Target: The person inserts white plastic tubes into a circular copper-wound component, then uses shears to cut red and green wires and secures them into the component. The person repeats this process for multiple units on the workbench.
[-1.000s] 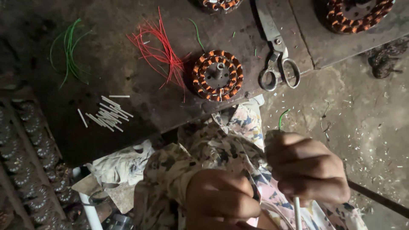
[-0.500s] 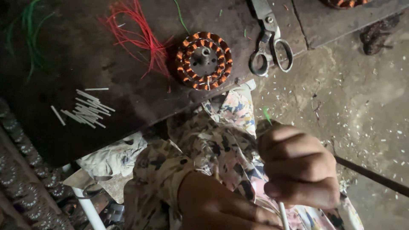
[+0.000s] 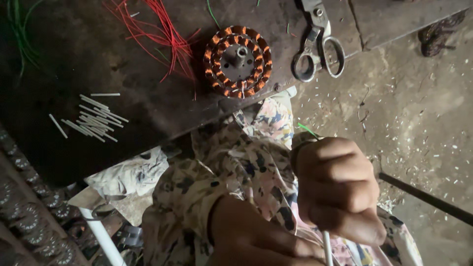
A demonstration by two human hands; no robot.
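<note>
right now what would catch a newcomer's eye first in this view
The round copper-wound stator on the dark workbench stands out, with loose red wires left of it and steel scissors right. Below, the right hand is fisted around a thin white tube, the left hand beside it.

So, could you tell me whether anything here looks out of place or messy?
Mostly untidy: white slivers litter the floor, red wires sprawl tangled across the dark board, and short white sticks lie in a loose heap. Nothing looks broken.
</note>
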